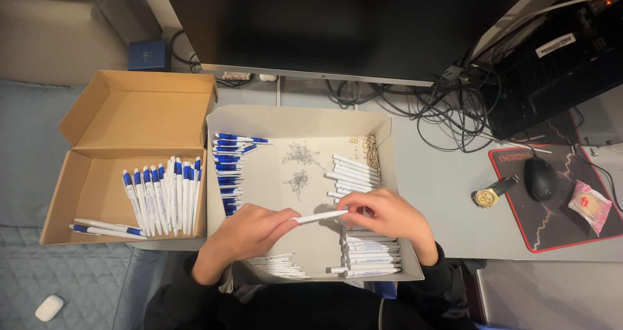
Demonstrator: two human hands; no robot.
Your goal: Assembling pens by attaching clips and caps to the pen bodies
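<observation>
Over the white tray [305, 119], the left hand [250, 231] and right hand [388, 214] pinch a white pen barrel [319, 217] with closed fingers at either end; it lies nearly level, left to right, right end slightly higher. White barrels [368, 252] stack beneath, blue caps [228, 168] lie left, and a brown box [139, 119] holds finished pens [162, 197]. Farther off, a monitor [337, 25] stands on the worktop [441, 174].
</observation>
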